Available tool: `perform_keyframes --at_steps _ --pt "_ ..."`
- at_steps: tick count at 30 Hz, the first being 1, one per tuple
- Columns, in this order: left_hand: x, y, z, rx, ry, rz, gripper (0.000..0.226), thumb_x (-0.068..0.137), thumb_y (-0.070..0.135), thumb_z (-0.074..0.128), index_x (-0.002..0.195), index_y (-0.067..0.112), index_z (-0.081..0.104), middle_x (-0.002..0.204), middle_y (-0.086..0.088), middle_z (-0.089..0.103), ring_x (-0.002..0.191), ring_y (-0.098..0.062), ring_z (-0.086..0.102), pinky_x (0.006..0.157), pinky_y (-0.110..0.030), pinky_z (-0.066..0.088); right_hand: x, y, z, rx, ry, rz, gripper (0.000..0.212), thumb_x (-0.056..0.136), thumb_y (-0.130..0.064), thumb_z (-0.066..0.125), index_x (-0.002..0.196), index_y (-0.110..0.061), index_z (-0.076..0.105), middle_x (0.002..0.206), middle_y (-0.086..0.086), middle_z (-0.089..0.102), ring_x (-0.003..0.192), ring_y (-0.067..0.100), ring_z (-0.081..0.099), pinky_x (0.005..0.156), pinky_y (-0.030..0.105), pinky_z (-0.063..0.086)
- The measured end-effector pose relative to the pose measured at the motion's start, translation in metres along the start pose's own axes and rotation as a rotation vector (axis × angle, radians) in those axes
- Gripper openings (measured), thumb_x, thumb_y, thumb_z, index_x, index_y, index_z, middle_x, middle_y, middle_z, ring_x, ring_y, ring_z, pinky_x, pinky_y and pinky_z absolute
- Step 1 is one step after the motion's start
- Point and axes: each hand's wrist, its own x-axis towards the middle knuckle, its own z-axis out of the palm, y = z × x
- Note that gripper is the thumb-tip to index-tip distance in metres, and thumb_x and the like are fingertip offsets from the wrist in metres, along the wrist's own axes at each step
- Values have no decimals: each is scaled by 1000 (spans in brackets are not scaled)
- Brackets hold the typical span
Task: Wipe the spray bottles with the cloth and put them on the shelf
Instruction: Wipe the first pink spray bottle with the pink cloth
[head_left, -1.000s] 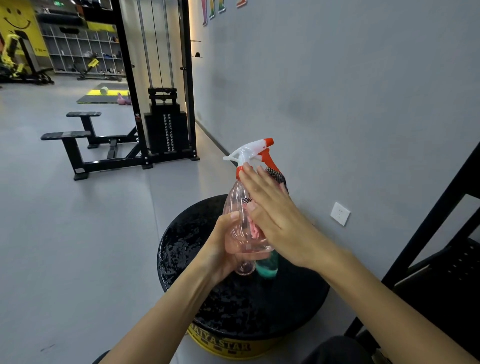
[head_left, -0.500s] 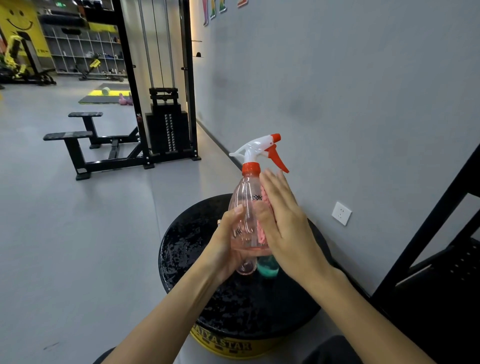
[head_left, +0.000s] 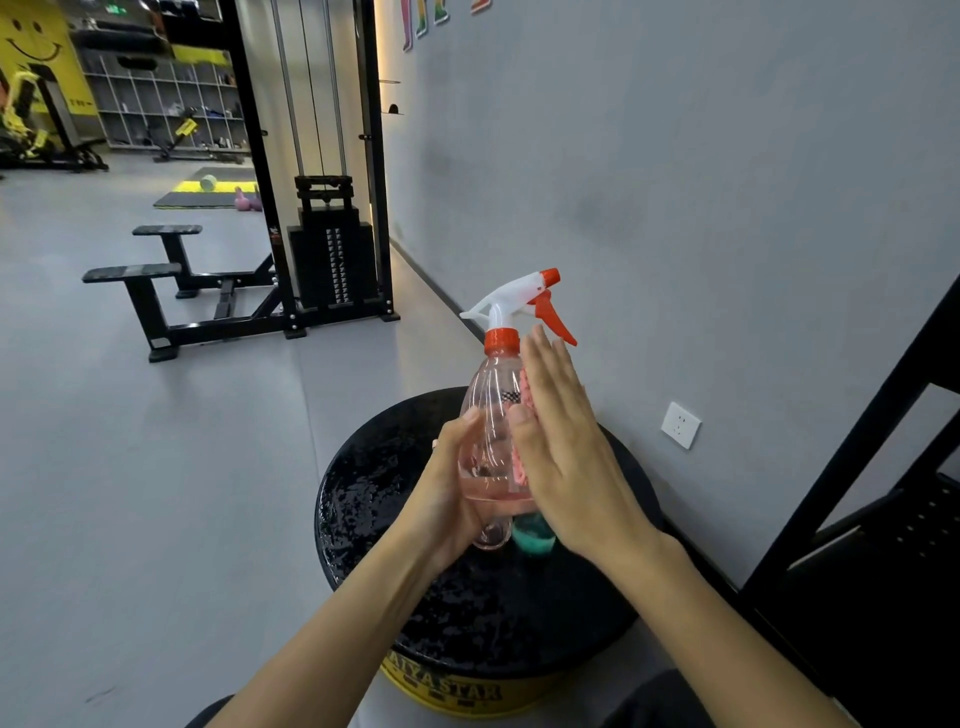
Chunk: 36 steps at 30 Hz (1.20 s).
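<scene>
The left hand (head_left: 452, 499) is gripping the lower body of the pink spray bottle (head_left: 493, 441), its fingers (head_left: 470, 423) wrapping around the clear plastic and holding it upright above the round black desk (head_left: 467, 613). The right hand (head_left: 566, 452) is pressing a pink cloth (head_left: 524, 395) flat against the bottle's side, fingers extended rather than clenched. A teal bottle (head_left: 532, 538) is standing just behind, mostly hidden. The cloth is only being pinned by the palm, so it could be slipping out; smooth plastic could also be twisting in the left grip. The black shelf (head_left: 883, 545) is waiting at right.
</scene>
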Motion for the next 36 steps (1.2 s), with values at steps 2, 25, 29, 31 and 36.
perform_keyframes --at_steps 2,25,29,31,36 --pt "1 1 0 -6 8 11 35 83 46 49 93 28 76 86 -3 73 69 -21 70 53 -34 58 -9 -3 3 0 -18 -25 61 99 -50 13 154 -30 -4 160 -19 -11 144 -3 -17 123 44 7" --pt "5 -8 -13 -104 0 -29 58 92 56 44 131 16 58 118 -15 66 104 -29 64 83 -43 58 -25 -1 9 -7 -28 -96 56 106 -36 25 154 -29 -1 161 -18 -9 147 4 -13 122 42 10" --pt "2 -11 -10 -56 -51 -61 49 98 47 33 132 21 56 110 -9 71 89 -23 72 68 -41 61 -5 2 -3 8 -12 -47 56 103 -45 19 154 -30 1 161 -19 -5 145 -4 -13 122 34 6" --pt "2 -13 -8 -74 -26 -85 49 99 47 32 127 18 60 107 -11 71 83 -23 72 65 -40 61 -2 -1 -4 -33 -20 -50 57 104 -45 19 154 -29 -1 162 -16 -6 144 -6 -14 123 34 6" --pt "4 -14 -10 -114 25 -79 59 90 56 41 121 11 63 103 -10 73 87 -21 72 65 -34 59 -22 -5 7 -39 -54 -70 58 104 -37 28 154 -28 -1 162 -14 -11 146 -1 -13 121 47 15"
